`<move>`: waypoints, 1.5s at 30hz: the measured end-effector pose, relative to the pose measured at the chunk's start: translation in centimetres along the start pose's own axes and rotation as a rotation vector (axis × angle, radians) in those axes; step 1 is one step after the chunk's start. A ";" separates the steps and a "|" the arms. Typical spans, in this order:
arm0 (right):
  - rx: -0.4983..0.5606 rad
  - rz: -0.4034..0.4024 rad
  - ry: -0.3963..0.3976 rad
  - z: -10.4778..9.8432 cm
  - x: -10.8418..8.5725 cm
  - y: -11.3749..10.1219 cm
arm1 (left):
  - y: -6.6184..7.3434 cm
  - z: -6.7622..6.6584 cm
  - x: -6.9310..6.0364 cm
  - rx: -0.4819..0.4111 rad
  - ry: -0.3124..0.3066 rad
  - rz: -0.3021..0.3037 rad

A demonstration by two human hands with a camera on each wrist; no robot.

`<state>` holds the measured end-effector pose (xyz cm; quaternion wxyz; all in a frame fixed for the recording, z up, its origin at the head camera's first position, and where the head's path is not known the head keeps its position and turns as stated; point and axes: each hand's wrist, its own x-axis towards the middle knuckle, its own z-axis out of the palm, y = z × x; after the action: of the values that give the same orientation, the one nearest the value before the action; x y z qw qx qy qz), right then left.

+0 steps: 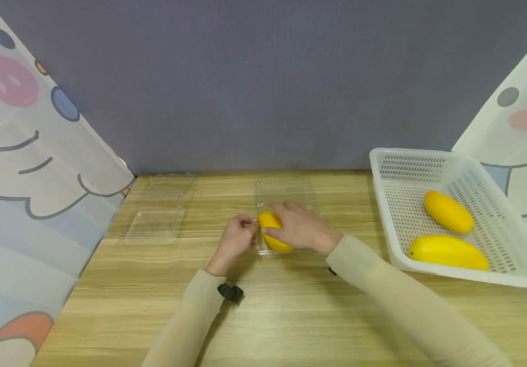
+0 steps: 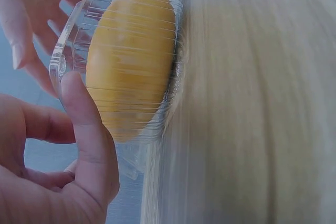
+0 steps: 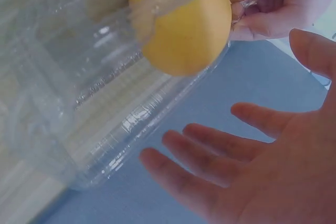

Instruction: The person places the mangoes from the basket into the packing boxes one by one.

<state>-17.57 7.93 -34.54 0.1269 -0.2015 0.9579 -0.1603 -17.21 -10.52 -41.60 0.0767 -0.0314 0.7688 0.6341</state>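
A yellow oval fruit (image 1: 270,227) (image 2: 131,51) (image 3: 184,35) lies in the left part of an open clear plastic container (image 1: 286,191) (image 3: 142,114). At the container's left edge, my left hand (image 1: 235,239) (image 2: 68,161) (image 3: 283,14) pinches the rim between thumb and fingers. My right hand (image 1: 302,227) (image 3: 252,166) is over the fruit and the container's right part in the head view; its fingers are spread and fairly straight, holding nothing in the right wrist view. Whether it touches the fruit is unclear.
Another open clear container (image 1: 153,224) lies at the table's back left. At the right, a white perforated basket (image 1: 384,219) holds a yellow fruit (image 1: 448,211) and a longer yellow fruit (image 1: 449,252). A grey panel (image 1: 263,92) stands along the back edge.
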 end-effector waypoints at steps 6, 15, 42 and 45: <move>-0.044 -0.010 0.022 -0.4 -0.2 0.1 | 0.1 0.0 -0.1 -0.008 -0.004 -0.004; -0.088 0.000 0.078 -1.4 -0.7 0.3 | 0.1 -0.1 -0.1 -0.003 0.000 -0.011; -0.171 0.044 0.142 -5.4 -1.2 2.0 | -0.2 -0.1 0.0 -0.018 0.003 -0.003; -0.169 0.049 0.149 -5.7 -1.1 2.2 | -0.2 -0.1 0.0 -0.019 0.003 0.000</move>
<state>-19.11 11.78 -29.92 0.0418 -0.1753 0.9795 -0.0903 -17.20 -10.67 -41.80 0.0752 -0.0333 0.7627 0.6415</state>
